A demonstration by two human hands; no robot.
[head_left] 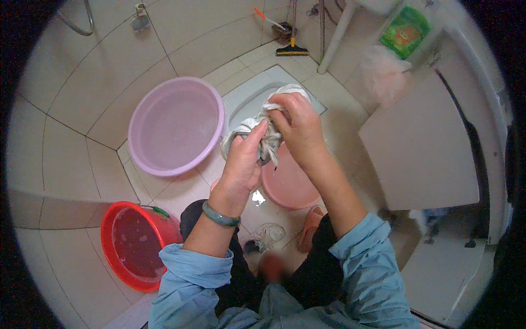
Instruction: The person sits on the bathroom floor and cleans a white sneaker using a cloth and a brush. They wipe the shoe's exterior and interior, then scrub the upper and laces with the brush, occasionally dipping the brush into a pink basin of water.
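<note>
A bunched white and grey wet-looking cloth (pixel 267 143) hangs between my two hands, above the squat toilet and a pink basin (pixel 289 181). My left hand (pixel 245 159), with a green bangle on its wrist, grips the cloth's near left part, thumb on top. Higher and to the right, my right hand (pixel 296 118) is closed round the twisted upper part of it. Whether the cloth is a garment or a rag I cannot tell. It covers the far rim of the pink basin.
A purple basin (pixel 175 126) with liquid stands far left; a red bucket (pixel 134 247) of liquid is near left. Behind the cloth lies the squat toilet (pixel 246 93). A squeegee (pixel 292 50) and brush (pixel 279 26) lean at the back. A white cabinet (pixel 422 148) stands right.
</note>
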